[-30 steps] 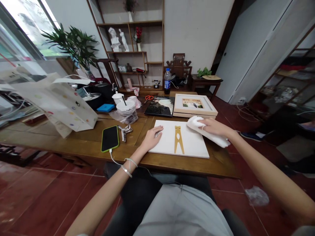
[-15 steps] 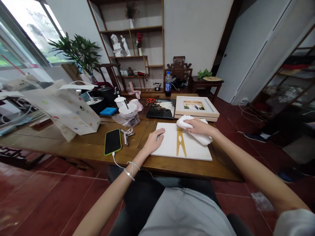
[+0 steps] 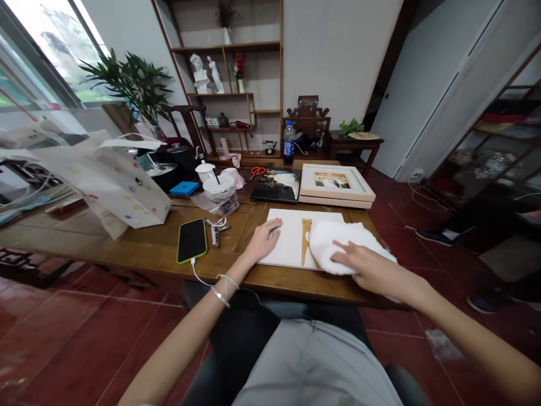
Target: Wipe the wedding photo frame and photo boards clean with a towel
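A white panel (image 3: 289,239) with a gold clothespin-shaped piece (image 3: 305,241) lies flat near the front edge of the wooden table (image 3: 139,242). My left hand (image 3: 264,239) rests on the panel's left edge, fingers curled over it. My right hand (image 3: 363,268) presses a white cloth (image 3: 338,239) flat onto the panel's right half, fingers spread on top of the cloth. The cloth covers the panel's right side and touches the gold piece.
Behind the panel lie a framed picture (image 3: 336,183) and a dark picture (image 3: 276,186). To the left are a green-cased phone (image 3: 192,239) on a cable, a metal clip (image 3: 217,227), a lidded cup (image 3: 220,189), a white bag (image 3: 105,180) and pots. Shelves stand behind.
My right hand has dragged the cloth from the panel's far edge down to its near right part, and the cloth has spread out flatter. My left hand has stayed on the panel's left edge.
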Available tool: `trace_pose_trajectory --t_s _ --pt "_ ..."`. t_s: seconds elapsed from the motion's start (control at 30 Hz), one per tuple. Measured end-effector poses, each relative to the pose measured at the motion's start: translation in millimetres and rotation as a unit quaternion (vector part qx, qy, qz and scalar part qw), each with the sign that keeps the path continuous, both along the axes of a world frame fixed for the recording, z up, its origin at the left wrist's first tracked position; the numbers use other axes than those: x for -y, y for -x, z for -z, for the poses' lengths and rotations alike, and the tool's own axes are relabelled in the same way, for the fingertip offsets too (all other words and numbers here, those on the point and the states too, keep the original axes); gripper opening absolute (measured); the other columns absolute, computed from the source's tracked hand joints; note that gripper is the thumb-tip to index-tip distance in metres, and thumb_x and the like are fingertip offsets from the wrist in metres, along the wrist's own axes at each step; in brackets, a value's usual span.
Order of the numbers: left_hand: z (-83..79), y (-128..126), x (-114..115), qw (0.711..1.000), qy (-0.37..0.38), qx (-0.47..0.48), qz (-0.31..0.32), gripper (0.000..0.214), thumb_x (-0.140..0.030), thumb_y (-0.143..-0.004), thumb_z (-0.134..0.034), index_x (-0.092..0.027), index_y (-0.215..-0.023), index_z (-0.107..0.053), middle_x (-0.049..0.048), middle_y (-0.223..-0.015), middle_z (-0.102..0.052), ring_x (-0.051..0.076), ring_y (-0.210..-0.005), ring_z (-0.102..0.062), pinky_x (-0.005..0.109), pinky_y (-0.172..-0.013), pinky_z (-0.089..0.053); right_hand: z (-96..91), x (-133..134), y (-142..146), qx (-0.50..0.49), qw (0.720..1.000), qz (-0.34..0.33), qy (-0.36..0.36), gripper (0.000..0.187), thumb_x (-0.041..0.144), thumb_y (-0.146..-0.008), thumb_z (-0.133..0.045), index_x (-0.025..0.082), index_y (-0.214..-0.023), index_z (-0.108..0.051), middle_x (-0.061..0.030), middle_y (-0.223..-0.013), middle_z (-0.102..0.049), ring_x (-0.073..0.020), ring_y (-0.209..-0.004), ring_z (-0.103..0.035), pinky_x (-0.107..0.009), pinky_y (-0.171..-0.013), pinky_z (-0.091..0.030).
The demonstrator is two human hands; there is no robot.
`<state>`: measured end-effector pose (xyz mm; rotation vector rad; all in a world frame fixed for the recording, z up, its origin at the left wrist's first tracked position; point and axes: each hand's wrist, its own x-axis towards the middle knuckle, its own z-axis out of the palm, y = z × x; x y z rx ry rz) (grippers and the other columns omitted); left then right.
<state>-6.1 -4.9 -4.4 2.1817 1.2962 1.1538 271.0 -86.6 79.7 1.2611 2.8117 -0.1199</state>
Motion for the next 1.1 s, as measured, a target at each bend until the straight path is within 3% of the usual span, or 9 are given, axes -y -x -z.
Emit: trace_pose_trajectory --t_s 0.07,0.13,0.3,0.4,0.47,0.57,0.7,0.93,1.1 --pt "0.1 -0.2 0.2 1.0 0.001 -0.004 -0.002 0.031 -0.017 -0.082 -0.048 -0.014 -0.107 -0.064 0.0098 -0.118 -0.062 0.021 -0.116 -0.054 0.037 -0.104 -0.038 -12.8 19.8 -1.9 0.005 0.999 -0.013 0.041 0.048 -0.002 -0.06 -0.039 0.027 -0.093 -0.058 -0.0061 -0.104 -0.062 -0.0223 -0.089 -0.058 -0.029 -0.073 -0.04" --pt "0.4 -0.5 0.1 1.0 0.0 -0.005 -0.001 0.031 -0.017 -0.082 -0.048 -0.014 -0.107 -0.064 0.0097 -0.118 -0.062 0.021 -0.116 -0.053 0.038 -0.104 -0.038 -25.3 28.9 -4.3 0.004 0.999 -0.011 0.036 0.046 -0.002 -0.062 -0.039 0.028 -0.091 -0.057 -0.0044 -0.091 -0.064 -0.0213 -0.084 -0.059 -0.028 -0.068 -0.039" --pt "0.8 -0.8 -0.2 1.0 -0.003 0.005 0.001 0.03 -0.016 -0.081 -0.048 -0.013 -0.107 -0.064 0.0103 -0.118 -0.062 0.02 -0.115 -0.054 0.037 -0.103 -0.039 -38.9 0.9 -12.7 0.028 0.985 0.075 -0.153 0.035 0.0 -0.074 -0.036 0.022 -0.093 -0.056 -0.0095 -0.088 -0.064 -0.024 -0.073 -0.059 -0.032 -0.059 -0.038" --pt "0.4 -0.5 0.0 1.0 -0.003 0.007 0.002 0.03 -0.017 -0.081 -0.048 -0.014 -0.107 -0.064 0.0097 -0.118 -0.062 0.021 -0.115 -0.054 0.038 -0.103 -0.039 -29.7 -31.9 -10.9 0.011 0.968 0.049 -0.246 0.032 0.002 -0.078 -0.036 0.017 -0.095 -0.057 -0.0163 -0.112 -0.059 -0.0294 -0.098 -0.057 -0.037 -0.072 -0.042" --pt "0.0 -0.2 0.3 1.0 -0.003 0.008 0.004 0.03 -0.017 -0.081 -0.048 -0.015 -0.107 -0.064 0.0093 -0.118 -0.062 0.021 -0.116 -0.054 0.038 -0.103 -0.039 -14.5 -52.5 -6.4 -0.004 0.961 -0.004 -0.276 0.032 0.0 -0.079 -0.036 0.016 -0.095 -0.059 -0.015 -0.134 -0.045 -0.0321 -0.123 -0.039 -0.043 -0.089 -0.036" --pt "-0.4 0.0 0.5 1.0 0.0 0.005 0.002 0.03 -0.017 -0.082 -0.048 -0.015 -0.107 -0.064 0.0092 -0.118 -0.062 0.02 -0.116 -0.054 0.038 -0.103 -0.039 15.4 -76.8 -0.5 -0.008 0.964 -0.042 -0.261 0.04 -0.006 -0.073 -0.037 0.017 -0.098 -0.06 -0.0093 -0.142 -0.036 -0.0308 -0.134 -0.019 -0.05 -0.102 -0.024" --pt "-0.2 0.0 0.1 1.0 -0.001 0.004 0.001 0.029 -0.017 -0.081 -0.048 -0.016 -0.106 -0.064 0.008 -0.117 -0.063 0.02 -0.116 -0.054 0.038 -0.103 -0.039 39.0 -91.3 0.4 -0.003 0.982 -0.02 -0.189 0.059 -0.007 -0.061 -0.039 0.016 -0.113 -0.055 -0.011 -0.139 -0.04 -0.0307 -0.132 -0.024 -0.05 -0.099 -0.028" --pt "0.9 0.0 -1.7 1.0 -0.004 -0.005 -0.001 0.03 -0.017 -0.082 -0.048 -0.014 -0.107 -0.064 0.0096 -0.118 -0.062 0.02 -0.116 -0.054 0.037 -0.103 -0.039 23.3 -74.2 11.0 0.009 0.989 0.005 -0.151 0.052 -0.001 -0.062 -0.041 0.014 -0.109 -0.057 -0.0158 -0.121 -0.055 -0.0317 -0.112 -0.048 -0.042 -0.087 -0.038" --pt "1.9 -0.1 -1.6 1.0 -0.003 -0.001 0.002 0.03 -0.017 -0.081 -0.048 -0.016 -0.107 -0.064 0.0081 -0.118 -0.062 0.02 -0.116 -0.054 0.038 -0.104 -0.039 18.3 -51.1 15.6 0.004 0.988 0.001 -0.153 0.052 0.0 -0.063 -0.04 0.015 -0.11 -0.057 -0.0152 -0.112 -0.059 -0.0308 -0.108 -0.051 -0.041 -0.087 -0.039"
